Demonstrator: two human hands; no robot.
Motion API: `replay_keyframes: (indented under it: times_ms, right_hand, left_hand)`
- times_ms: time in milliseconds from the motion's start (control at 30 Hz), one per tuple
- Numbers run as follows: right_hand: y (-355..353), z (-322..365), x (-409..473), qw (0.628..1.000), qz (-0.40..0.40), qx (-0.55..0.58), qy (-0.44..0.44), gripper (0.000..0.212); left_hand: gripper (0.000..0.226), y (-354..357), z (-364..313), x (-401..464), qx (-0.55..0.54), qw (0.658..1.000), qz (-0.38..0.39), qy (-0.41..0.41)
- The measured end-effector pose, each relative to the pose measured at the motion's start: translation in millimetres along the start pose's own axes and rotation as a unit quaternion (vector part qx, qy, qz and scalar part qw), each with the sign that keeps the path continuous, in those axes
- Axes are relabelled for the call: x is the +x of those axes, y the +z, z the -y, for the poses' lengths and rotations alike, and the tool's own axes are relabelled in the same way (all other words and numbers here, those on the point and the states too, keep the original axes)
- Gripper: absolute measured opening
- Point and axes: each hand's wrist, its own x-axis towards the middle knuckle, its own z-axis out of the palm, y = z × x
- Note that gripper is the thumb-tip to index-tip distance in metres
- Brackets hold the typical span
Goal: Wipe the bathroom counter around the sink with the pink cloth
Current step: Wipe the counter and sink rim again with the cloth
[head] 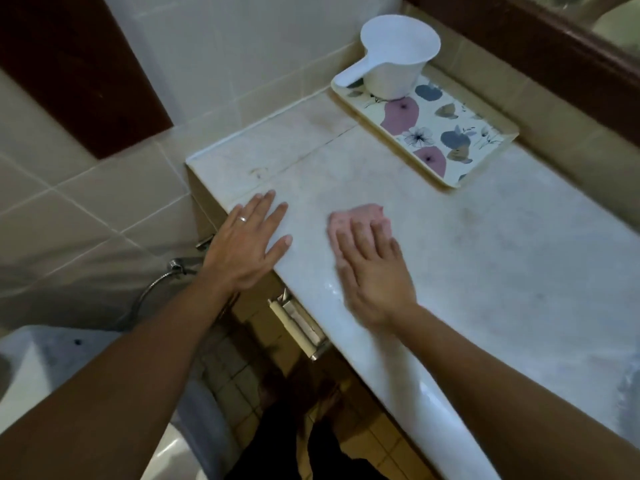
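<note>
A: Surface (485,237): pale marble, faint smudges, wet sheen at the front edge.

B: Directly on it?

A: Floral tray (446,133) at the back, pink cloth (363,216) mid-surface under the right hand (374,271), left hand (249,244) flat at the left edge.

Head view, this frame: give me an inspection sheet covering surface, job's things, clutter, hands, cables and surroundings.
Surface: pale counter, scuffed and smudged, dark marks near the far left corner, a wet sheen by the front edge.
Job's things: pink cloth flat on the counter under the right hand's fingers.
Clutter: floral tray at the back; white dipper standing on its far end.
Hands: right hand pressing the cloth, blurred; left hand flat on the counter's left edge, empty, wearing a ring.
Cables: none; a metal spray hose hangs below left.
Surroundings: tiled wall, toilet roll holder under the counter.
</note>
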Motion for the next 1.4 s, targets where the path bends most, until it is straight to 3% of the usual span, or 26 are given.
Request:
replay_keyframes:
  times_ms: [67, 167, 200, 267, 333, 400, 433, 500, 567, 633, 700, 767, 833, 933, 1033, 1067, 1133, 1200, 1233, 1333, 1400]
  right_hand:
    - [11.7, 22.7, -21.6, 0.988, 0.05, -0.014, -0.149, 0.058]
    - [-7.7, -28.7, -35.9, 0.953, 0.091, -0.056, -0.284, 0.054]
    - [-14.0, -50.9, -28.2, 0.951, 0.094, -0.073, -0.286, 0.055]
    - [-23.7, -75.8, 5.3, 0.973, 0.083, -0.077, -0.203, 0.057]
    - [-22.6, -57.3, 48.7, 0.996, 0.04, -0.039, -0.068, 0.058]
    - [-13.0, -8.3, 79.1, 1.0, 0.015, -0.01, 0.004, 0.06]
    - [-6.3, 14.0, 83.0, 1.0, 0.018, -0.006, -0.009, 0.061]
    - [3.3, 33.3, 67.0, 0.991, 0.051, -0.021, -0.125, 0.061]
    - [-3.9, 9.5, 47.3, 0.964, 0.061, -0.052, -0.254, 0.059]
    - [-15.4, -30.0, 54.6, 0.955, 0.067, -0.078, -0.278, 0.057]
    - [-23.7, -47.0, 85.5, 0.983, 0.059, -0.057, -0.162, 0.058]
    - [-19.4, -21.9, 125.0, 1.0, 0.011, -0.008, -0.027, 0.058]
    - [-8.8, 26.3, 146.6, 1.0, -0.013, 0.013, 0.015, 0.059]
    - [1.4, 55.5, 127.6, 0.988, 0.037, -0.008, -0.151, 0.057]
    - [-9.4, 6.4, 115.5, 0.947, 0.061, -0.046, -0.311, 0.053]
    - [-11.6, -12.2, 127.0, 0.948, 0.059, -0.067, -0.306, 0.054]
    - [-15.6, -22.2, 161.3, 0.979, 0.027, -0.076, -0.19, 0.056]
    - [-9.8, 16.6, 194.5, 0.998, -0.023, -0.034, -0.056, 0.06]
    - [-5.3, 46.2, 203.3, 0.999, -0.028, -0.015, -0.034, 0.061]
    - [5.2, 97.0, 195.7, 0.986, 0.012, -0.031, -0.161, 0.062]
    - [0.8, 69.0, 189.8, 0.958, 0.045, -0.037, -0.282, 0.058]
  left_hand:
    - [0.075, -3.5, 8.9, -2.4, 0.003, 0.999, -0.002, -0.041]
    - [0.076, -5.5, 30.5, -2.9, 0.022, 0.996, 0.013, -0.086]
    - [0.078, -5.3, 36.8, -3.0, 0.023, 0.995, 0.017, -0.096]
    - [0.08, -7.5, 46.0, -3.3, 0.007, 0.993, 0.007, -0.119]
    - [0.083, -12.8, 53.9, 0.8, -0.02, 0.99, -0.008, -0.141]
    - [0.083, -17.4, 60.7, 8.9, -0.03, 0.987, -0.015, -0.155]
    - [0.082, -17.3, 63.8, 14.1, -0.032, 0.986, -0.013, -0.161]
    - [0.082, -14.7, 66.9, 22.1, -0.039, 0.984, -0.002, -0.176]
    - [0.083, -10.4, 67.4, 25.1, -0.048, 0.982, 0.003, -0.184]
    - [0.081, -6.9, 68.1, 23.8, -0.051, 0.983, 0.001, -0.179]
    - [0.079, -6.1, 69.7, 23.0, -0.056, 0.983, 0.0, -0.173]
    - [0.079, -5.2, 71.8, 24.5, -0.064, 0.983, 0.003, -0.171]
    - [0.079, -1.2, 74.4, 26.5, -0.07, 0.983, 0.001, -0.169]
    - [0.082, 2.8, 79.1, 21.9, -0.064, 0.983, -0.034, -0.17]
    - [0.084, 2.4, 88.3, 15.8, -0.04, 0.985, -0.039, -0.162]
    - [0.083, 2.5, 91.3, 14.6, -0.036, 0.986, -0.034, -0.158]
    - [0.082, 2.8, 96.4, 14.3, -0.031, 0.986, -0.025, -0.159]
    - [0.082, 2.6, 99.6, 15.7, -0.035, 0.987, -0.025, -0.157]
    - [0.082, 1.8, 100.4, 15.7, -0.04, 0.987, -0.029, -0.153]
    - [0.083, -0.6, 101.3, 12.9, -0.05, 0.988, -0.03, -0.144]
    - [0.083, -2.1, 100.7, 11.6, -0.049, 0.988, -0.03, -0.143]
